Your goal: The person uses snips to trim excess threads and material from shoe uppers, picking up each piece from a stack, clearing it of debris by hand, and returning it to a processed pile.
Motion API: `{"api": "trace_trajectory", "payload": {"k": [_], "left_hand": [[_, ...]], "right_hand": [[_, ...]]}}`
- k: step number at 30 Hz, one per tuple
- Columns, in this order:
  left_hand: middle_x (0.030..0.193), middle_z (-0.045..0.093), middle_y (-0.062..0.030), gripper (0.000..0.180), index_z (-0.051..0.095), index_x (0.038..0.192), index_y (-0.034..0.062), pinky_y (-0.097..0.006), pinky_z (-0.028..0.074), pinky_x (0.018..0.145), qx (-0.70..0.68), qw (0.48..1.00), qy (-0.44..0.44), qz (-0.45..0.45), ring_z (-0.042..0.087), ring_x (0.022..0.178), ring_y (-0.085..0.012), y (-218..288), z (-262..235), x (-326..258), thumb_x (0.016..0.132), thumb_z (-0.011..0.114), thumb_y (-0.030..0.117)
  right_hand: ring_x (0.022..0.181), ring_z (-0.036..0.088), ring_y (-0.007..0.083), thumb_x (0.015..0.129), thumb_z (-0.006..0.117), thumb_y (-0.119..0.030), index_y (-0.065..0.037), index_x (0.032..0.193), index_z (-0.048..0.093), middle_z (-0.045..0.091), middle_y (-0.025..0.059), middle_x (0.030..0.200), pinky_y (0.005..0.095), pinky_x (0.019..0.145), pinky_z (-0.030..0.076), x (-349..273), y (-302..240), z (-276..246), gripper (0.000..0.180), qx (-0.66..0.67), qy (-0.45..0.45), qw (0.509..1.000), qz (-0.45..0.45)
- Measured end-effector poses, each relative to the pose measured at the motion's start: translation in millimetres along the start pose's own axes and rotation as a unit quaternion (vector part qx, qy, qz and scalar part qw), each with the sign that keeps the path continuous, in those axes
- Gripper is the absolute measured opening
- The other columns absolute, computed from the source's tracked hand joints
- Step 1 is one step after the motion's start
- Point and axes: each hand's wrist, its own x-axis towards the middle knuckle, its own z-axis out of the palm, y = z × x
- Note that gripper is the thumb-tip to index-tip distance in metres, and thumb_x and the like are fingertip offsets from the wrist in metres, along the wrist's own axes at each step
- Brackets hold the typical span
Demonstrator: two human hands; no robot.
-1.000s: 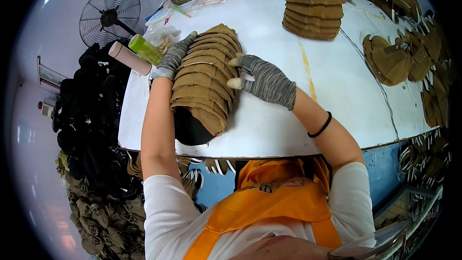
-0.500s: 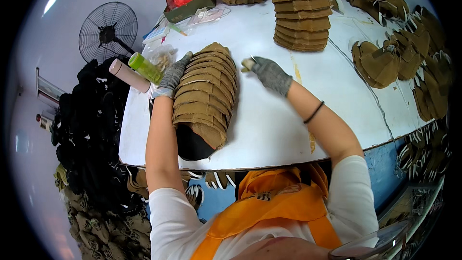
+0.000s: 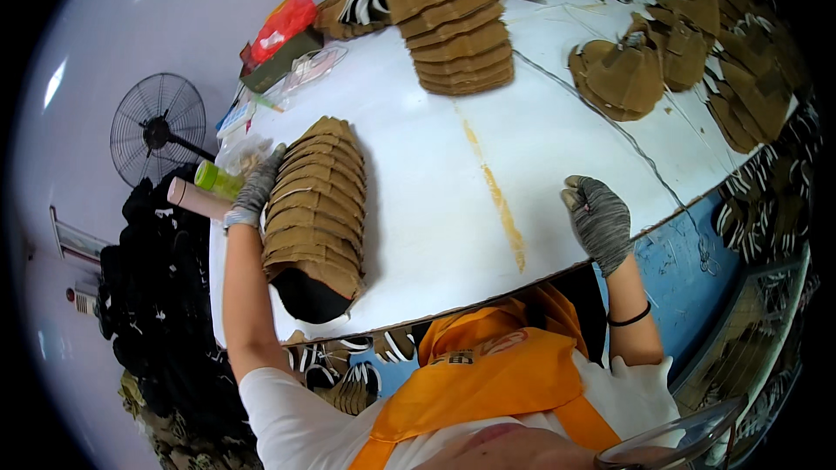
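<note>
A long overlapping stack of brown fabric shoe uppers [image 3: 315,200] lies on the left of the white table [image 3: 418,209], its black-lined end toward me. My left hand [image 3: 255,189], in a grey glove with bare fingertips, rests flat along the stack's left side with fingers stretched out. Over the table's front edge at the right is my right hand [image 3: 599,219], in a matching glove. Its fingers are curled in toward the thumb. Whatever may be inside that hand is hidden.
Another stack of brown uppers [image 3: 461,43] sits at the back, with loose brown pieces [image 3: 618,78] to its right. A cord [image 3: 610,122] crosses the table. Beside my left hand stand a pink bottle [image 3: 198,198] and a green bottle [image 3: 218,179]. A dark green box [image 3: 283,61] holds a red bag.
My right hand has moved away from the stack, right and toward the table's front edge. My left hand stays against the stack. The whole view has shifted.
</note>
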Motion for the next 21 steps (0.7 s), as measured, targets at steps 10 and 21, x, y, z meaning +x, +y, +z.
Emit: {"api": "trace_trajectory", "payload": {"k": [10,21], "left_hand": [[0.141,0.036,-0.0164,0.065,0.038,0.137,0.0052,-0.036,0.026,0.109,0.075,0.955,-0.062,0.280,0.029,0.134,-0.0265,278,32,-99,0.084,0.065,0.032],[0.136,0.043,-0.0189,0.073,0.034,0.139,0.0045,-0.036,0.036,0.102,-0.034,0.954,0.207,0.216,0.043,0.126,-0.0291,334,6,110,0.084,0.062,0.043]], "right_hand": [[0.074,0.063,0.0278,0.083,0.064,-0.020,-0.008,0.093,0.066,0.065,0.0110,0.085,0.0349,0.068,0.051,-1,3,-13,0.016,-0.021,-0.023,0.997,-0.073],[0.072,0.062,0.0292,0.081,0.066,-0.016,-0.005,0.089,0.065,0.065,0.0123,0.082,0.0350,0.066,0.051,-1,10,-20,0.013,0.112,0.010,0.988,-0.103]]}}
